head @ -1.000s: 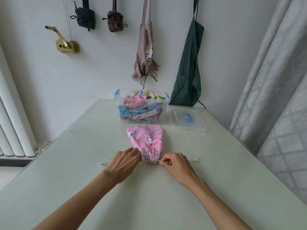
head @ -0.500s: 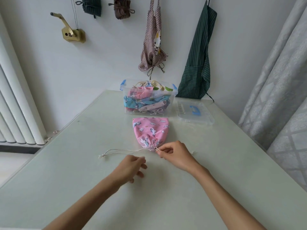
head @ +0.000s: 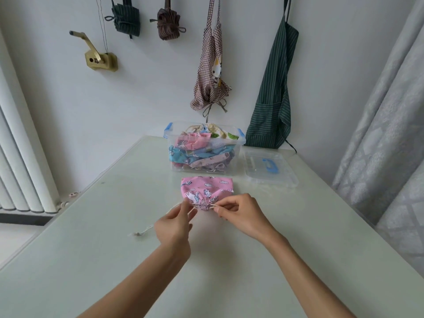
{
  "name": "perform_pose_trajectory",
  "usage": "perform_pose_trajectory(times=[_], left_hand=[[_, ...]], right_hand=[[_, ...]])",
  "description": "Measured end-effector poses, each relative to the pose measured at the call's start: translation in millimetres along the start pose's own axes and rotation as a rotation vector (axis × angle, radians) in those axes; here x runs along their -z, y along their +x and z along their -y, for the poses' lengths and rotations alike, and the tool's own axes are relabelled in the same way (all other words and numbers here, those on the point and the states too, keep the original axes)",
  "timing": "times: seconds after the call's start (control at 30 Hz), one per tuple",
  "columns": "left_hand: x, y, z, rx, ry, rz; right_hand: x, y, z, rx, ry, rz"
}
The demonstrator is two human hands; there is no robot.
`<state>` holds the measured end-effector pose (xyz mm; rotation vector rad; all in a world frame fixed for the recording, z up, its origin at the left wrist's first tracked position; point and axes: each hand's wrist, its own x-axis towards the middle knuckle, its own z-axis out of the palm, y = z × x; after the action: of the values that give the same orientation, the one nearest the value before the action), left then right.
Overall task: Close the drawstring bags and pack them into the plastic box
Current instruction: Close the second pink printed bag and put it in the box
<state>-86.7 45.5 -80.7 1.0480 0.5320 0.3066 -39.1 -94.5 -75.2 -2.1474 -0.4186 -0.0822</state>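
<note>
A pink drawstring bag (head: pixel 207 187) with a unicorn print lies on the pale table, its mouth gathered tight toward me. My left hand (head: pixel 174 223) pinches the cream drawstring (head: pixel 143 231) just left of the gathered mouth; the cord's knotted end trails on the table to the left. My right hand (head: pixel 243 214) pinches the cord at the right side of the mouth. Behind the bag stands the clear plastic box (head: pixel 204 150) with blue clips, holding several closed patterned bags.
The box's clear lid (head: pixel 268 171) with a blue handle lies right of the box. Aprons and small bags hang on the wall behind. A radiator stands at the left and a grey curtain at the right. The table (head: pixel 91 260) reaches its left edge near the radiator.
My left hand came back up from the table to the bag's mouth and took hold of the cord. The bag's mouth is drawn tighter. The camera tilted slightly.
</note>
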Motion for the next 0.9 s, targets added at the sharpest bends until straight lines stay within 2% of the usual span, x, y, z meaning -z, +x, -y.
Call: perform_pose_trajectory(times=[0.13, 0.23, 0.33, 0.43, 0.53, 0.7, 0.83, 0.9], left_hand=[[-5, 24, -9, -0.394, 0.238, -0.027], [-24, 53, -25, -0.511, 0.321, 0.106], [-52, 79, -35, -0.461, 0.262, 0.152], [-73, 101, -27, -0.400, 0.204, 0.094], [-86, 118, -20, -0.379, 0.162, 0.081], [-97, 136, -17, -0.236, -0.004, 0.232], [-101, 146, -12, -0.057, -0.140, 0.249], [-103, 148, -8, -0.048, -0.112, 0.249]], right_hand=[[3, 15, 6, 0.051, -0.141, -0.081], [15, 35, 18, 0.136, -0.276, -0.182], [27, 60, 23, 0.162, -0.390, -0.222], [34, 80, 12, 0.120, -0.401, -0.247], [34, 91, -10, 0.043, -0.268, -0.261], [32, 104, -41, -0.026, -0.101, -0.228], [29, 116, -55, -0.082, -0.213, -0.203], [24, 119, -59, -0.132, -0.282, -0.184]])
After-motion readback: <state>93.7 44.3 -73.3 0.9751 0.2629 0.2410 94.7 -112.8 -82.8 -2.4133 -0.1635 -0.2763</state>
